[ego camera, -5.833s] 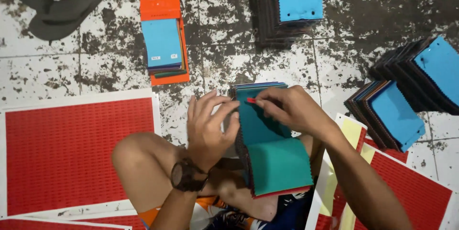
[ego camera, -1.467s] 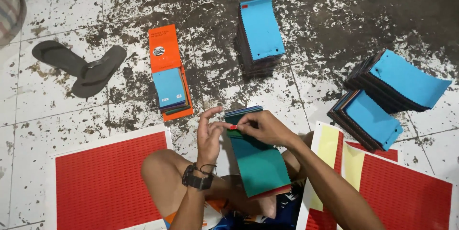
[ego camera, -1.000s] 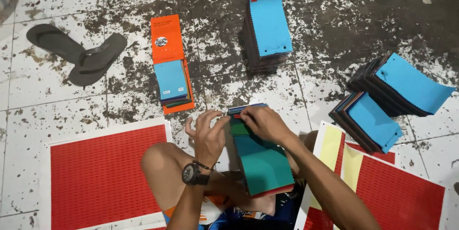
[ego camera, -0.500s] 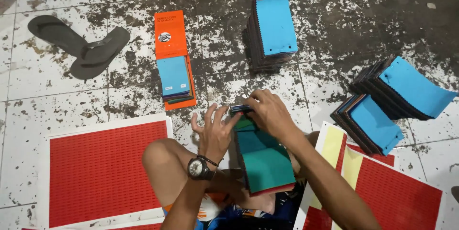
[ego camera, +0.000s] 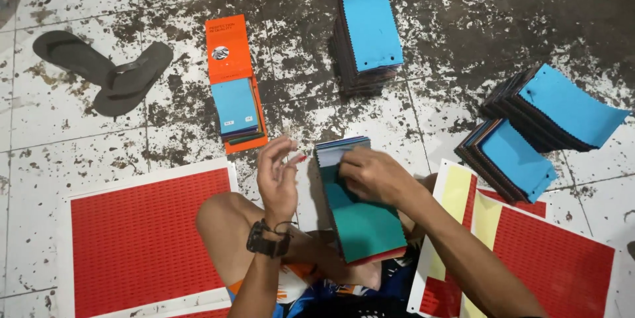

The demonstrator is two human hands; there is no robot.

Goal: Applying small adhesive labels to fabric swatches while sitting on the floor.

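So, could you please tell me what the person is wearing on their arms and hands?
Both forearms are bare, with no sleeves in view and no gloves. The left hand has a dark, chunky wristwatch strapped at the wrist, with a thin dark cord looped beside it. The right hand and its wrist show nothing worn.

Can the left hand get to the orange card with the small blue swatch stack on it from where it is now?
Probably yes. The left hand is raised with nothing large in it, and the orange card lies just ahead on the floor, its near end close to the fingertips. Only bare tile lies between; the right hand rests on the teal-topped swatch stack.
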